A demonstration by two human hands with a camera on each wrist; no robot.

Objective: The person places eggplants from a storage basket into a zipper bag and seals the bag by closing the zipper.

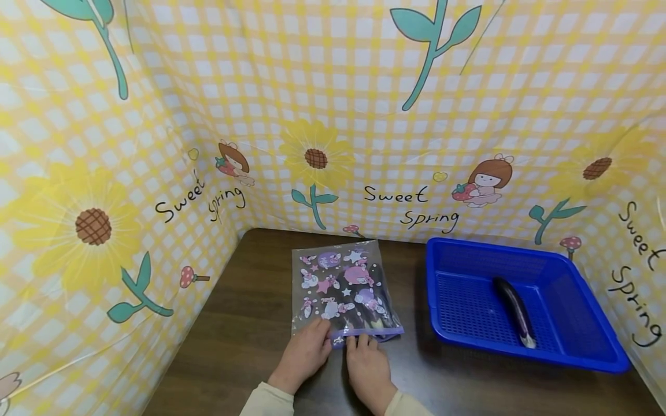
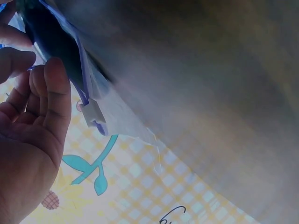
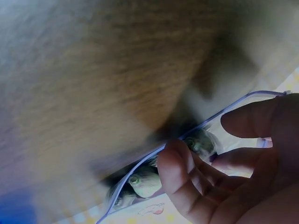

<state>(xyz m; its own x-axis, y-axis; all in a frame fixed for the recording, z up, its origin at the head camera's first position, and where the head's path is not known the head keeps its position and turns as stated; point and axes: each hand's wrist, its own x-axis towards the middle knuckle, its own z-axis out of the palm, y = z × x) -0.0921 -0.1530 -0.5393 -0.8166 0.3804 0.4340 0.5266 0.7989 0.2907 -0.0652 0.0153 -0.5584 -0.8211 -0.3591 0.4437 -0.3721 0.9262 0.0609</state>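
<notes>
Bag [image 1: 338, 289]: lying under and beyond the fingertips, its purple edge [image 1: 364, 332] facing them, probably for easy reach.
Left hand [image 1: 307, 349]: pinching the bag's edge, seemingly steadying it.
Right hand [image 1: 368, 364]: bending fingers at the purple edge, perhaps parting it; whether they are gripping, I cannot tell.
Eggplant [image 1: 512, 309]: resting well right of the fingers, the blue basket [image 1: 478, 254] containing it.

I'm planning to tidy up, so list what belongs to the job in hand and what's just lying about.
Job:
printed zip bag, being handled
stemmed vegetables inside it
probably also the untouched eggplant and its blue basket

Just about:
patterned cloth and wooden table, apparently only the setting
</notes>
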